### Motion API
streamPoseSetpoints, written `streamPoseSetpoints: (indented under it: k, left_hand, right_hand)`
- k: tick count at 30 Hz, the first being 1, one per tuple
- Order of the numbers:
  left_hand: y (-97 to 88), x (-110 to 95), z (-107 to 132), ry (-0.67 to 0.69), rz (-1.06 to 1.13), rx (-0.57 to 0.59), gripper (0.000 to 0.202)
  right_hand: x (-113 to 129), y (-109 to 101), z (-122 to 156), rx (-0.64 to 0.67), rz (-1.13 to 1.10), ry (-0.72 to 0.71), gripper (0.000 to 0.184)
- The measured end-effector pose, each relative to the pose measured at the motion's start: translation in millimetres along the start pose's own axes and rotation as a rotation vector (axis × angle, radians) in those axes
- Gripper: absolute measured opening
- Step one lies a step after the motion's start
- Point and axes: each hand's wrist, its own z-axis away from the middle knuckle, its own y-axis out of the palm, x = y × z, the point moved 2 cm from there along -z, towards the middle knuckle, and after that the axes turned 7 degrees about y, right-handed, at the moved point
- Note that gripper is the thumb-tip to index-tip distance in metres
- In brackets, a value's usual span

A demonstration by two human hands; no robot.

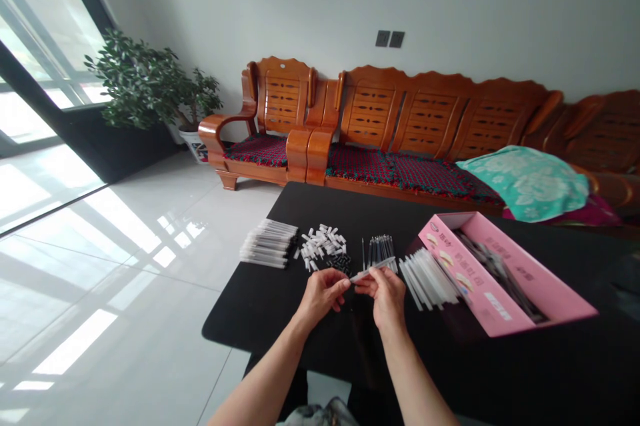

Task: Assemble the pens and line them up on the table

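A whitish, translucent pen barrel (373,269) is held above the near part of the black table, slanting up to the right. My right hand (388,294) is closed on its length with thumb and fingers. My left hand (323,294) pinches at its left end; whatever small part may be there is hidden by the fingers. Just beyond my hands lie small black pieces (340,262), a heap of short white caps (323,243) and a row of dark pen refills (380,249). More white barrels (430,278) are piled right of my right hand.
Assembled-looking pens (269,244) lie stacked at the left of the black table (310,206). A pink box (505,273) holding dark refill-like sticks stands at the right. Behind are a wooden sofa (430,113), a turquoise cloth (527,181) and a potted plant (150,83).
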Motion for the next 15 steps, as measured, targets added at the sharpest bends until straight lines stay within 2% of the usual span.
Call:
streamPoseSetpoints:
  k: [2, 4, 6, 10, 15]
  left_hand:
    - [-16.4, -0.9, -4.0, 0.042, -0.241, -0.117, 0.027]
    - [-37.3, -3.2, -9.7, 0.114, -0.55, -0.283, 0.016]
    - [-55.1, -2.5, -16.1, 0.152, -0.8, -0.378, 0.012]
    - [-71.2, 9.3, -26.9, 0.07, -0.996, -0.339, 0.013]
    - [-70.3, 17.4, -29.6, 0.004, -1.024, -0.326, 0.013]
  right_hand:
    - [1.5, -5.5, -2.6, -0.004, 0.011, 0.003, 0.023]
    - [2.3, -10.8, -5.0, -0.01, 0.037, 0.014, 0.024]
    - [1.5, -14.2, -6.3, -0.01, 0.059, 0.029, 0.025]
    - [-2.5, -13.4, -5.0, 0.029, 0.079, 0.063, 0.027]
    - [-1.7, -7.6, 1.4, 0.077, 0.116, 0.087, 0.028]
